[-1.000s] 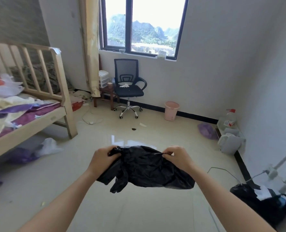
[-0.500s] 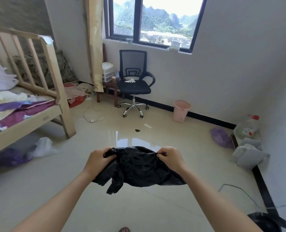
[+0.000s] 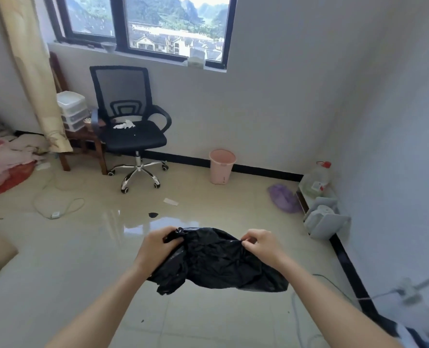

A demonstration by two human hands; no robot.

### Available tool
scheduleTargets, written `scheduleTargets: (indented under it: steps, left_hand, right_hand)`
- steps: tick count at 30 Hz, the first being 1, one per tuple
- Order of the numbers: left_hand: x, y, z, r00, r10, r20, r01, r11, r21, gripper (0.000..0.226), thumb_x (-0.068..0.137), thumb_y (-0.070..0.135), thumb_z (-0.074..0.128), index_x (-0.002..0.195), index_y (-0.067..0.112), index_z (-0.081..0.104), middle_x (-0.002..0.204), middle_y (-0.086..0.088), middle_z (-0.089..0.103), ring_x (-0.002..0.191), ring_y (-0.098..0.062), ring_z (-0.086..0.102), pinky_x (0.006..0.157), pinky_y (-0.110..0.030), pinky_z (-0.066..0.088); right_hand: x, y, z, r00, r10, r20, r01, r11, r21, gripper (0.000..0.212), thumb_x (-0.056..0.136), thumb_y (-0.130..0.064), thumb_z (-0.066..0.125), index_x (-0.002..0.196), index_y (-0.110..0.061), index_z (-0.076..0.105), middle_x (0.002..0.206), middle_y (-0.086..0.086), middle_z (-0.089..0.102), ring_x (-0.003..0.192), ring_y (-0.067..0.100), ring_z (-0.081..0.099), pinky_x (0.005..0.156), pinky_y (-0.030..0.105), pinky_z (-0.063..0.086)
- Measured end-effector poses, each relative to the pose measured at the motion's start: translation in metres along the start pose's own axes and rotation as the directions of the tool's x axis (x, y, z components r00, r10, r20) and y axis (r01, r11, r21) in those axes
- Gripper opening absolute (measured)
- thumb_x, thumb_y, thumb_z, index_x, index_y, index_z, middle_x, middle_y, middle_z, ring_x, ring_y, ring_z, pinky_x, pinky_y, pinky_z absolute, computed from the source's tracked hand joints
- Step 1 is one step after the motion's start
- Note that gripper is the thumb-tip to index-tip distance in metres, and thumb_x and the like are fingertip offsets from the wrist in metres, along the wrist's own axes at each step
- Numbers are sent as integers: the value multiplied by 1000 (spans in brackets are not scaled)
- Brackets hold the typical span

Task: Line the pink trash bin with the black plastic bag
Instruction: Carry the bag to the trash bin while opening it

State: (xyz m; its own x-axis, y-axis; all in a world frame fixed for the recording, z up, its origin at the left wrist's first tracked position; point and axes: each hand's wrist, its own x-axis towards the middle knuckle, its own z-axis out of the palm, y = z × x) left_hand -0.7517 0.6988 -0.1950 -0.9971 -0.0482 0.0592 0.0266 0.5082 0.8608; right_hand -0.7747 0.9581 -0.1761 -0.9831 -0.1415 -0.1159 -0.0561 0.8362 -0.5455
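Note:
A crumpled black plastic bag (image 3: 218, 262) hangs in front of me, held at its top edge by both hands. My left hand (image 3: 155, 247) grips the bag's left corner and my right hand (image 3: 261, 244) pinches its right side. The pink trash bin (image 3: 221, 166) stands upright and unlined on the tiled floor by the far wall, under the window, well beyond my hands.
A black office chair (image 3: 130, 126) on wheels stands left of the bin, beside a wooden stool with white drawers (image 3: 71, 110). A purple bag (image 3: 282, 198), a water jug (image 3: 317, 179) and white containers (image 3: 325, 219) sit at the right wall. A cable (image 3: 55, 212) lies on the floor left.
I have moved forward toward the bin and chair, which look larger and nearer; the bed has slid out of view to the left. Both hands still hold the bag.

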Motion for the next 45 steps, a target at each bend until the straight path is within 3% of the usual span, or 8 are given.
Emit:
scheduleTargets:
  steps: [3, 8, 14, 21, 25, 34, 38, 45]
  left_hand:
    - [61, 3, 26, 999, 37, 32, -38, 999, 16, 10, 79, 2, 66, 88, 5, 70, 71, 13, 62, 65, 12, 58, 64, -4, 41]
    - [167, 14, 59, 998, 61, -9, -61, 998, 14, 17, 73, 8, 73, 90, 6, 71, 71, 16, 68, 77, -13, 66, 81, -37, 50]
    - [264, 21, 73, 997, 31, -67, -30, 999, 23, 15, 75, 0, 70, 90, 3, 71, 72, 14, 62, 66, 21, 56, 65, 2, 39]
    - [350, -19, 65, 995, -54, -88, 56, 998, 22, 14, 75, -3, 69, 84, 8, 70, 60, 31, 66, 64, 11, 59, 64, -6, 42]
    - [419, -27, 55, 997, -13, -75, 16, 999, 41, 15, 76, 0, 68, 91, 0, 70, 73, 6, 66, 73, -11, 61, 64, 0, 39]
    - [561, -27, 61, 997, 32, 70, -36, 998, 56, 13, 79, 4, 66, 92, 5, 70, 77, 2, 67, 78, -14, 63, 75, -24, 46]
    - [600, -42, 93, 988, -1, 151, -10, 997, 72, 11, 79, 4, 66, 90, 5, 70, 70, 18, 62, 66, 11, 60, 64, -5, 41]
    - [703, -19, 132, 978, 23, 207, -49, 991, 121, 15, 81, 8, 66, 96, 6, 70, 80, 4, 66, 82, -16, 63, 75, -26, 46]
  right_hand:
    - [47, 25, -12, 997, 49, 56, -50, 999, 19, 17, 84, -17, 58, 96, -13, 69, 81, -5, 62, 83, 11, 56, 86, 32, 45]
    - [144, 59, -40, 993, 67, 92, -73, 996, 54, 16, 83, -18, 58, 94, -16, 69, 84, -4, 63, 87, 14, 59, 95, 38, 44]
    - [260, 66, -65, 991, 33, 127, -39, 998, 47, 19, 84, -15, 56, 69, -28, 57, 75, -5, 60, 81, 16, 54, 95, 41, 40]
    - [374, 57, -50, 983, -2, 183, 4, 1000, -8, 13, 86, -14, 53, 90, -10, 66, 84, 1, 60, 83, 18, 51, 97, 40, 38]
    - [436, 45, -52, 990, 15, 139, -13, 1000, -17, 15, 87, -13, 52, 92, -8, 65, 94, 8, 68, 92, 25, 57, 99, 41, 37]
    - [540, 41, -72, 979, 178, 97, -171, 982, -77, 14, 86, -12, 50, 77, -23, 52, 96, 7, 68, 96, 25, 56, 97, 37, 34]
    - [576, 66, -76, 962, 252, 107, -242, 965, -101, 15, 85, -12, 50, 76, -24, 53, 95, 6, 68, 101, 27, 58, 97, 37, 36]
    - [678, 113, -111, 961, 268, 59, -266, 963, -53, 17, 85, -14, 50, 92, -11, 66, 104, 8, 70, 102, 27, 59, 95, 38, 43]
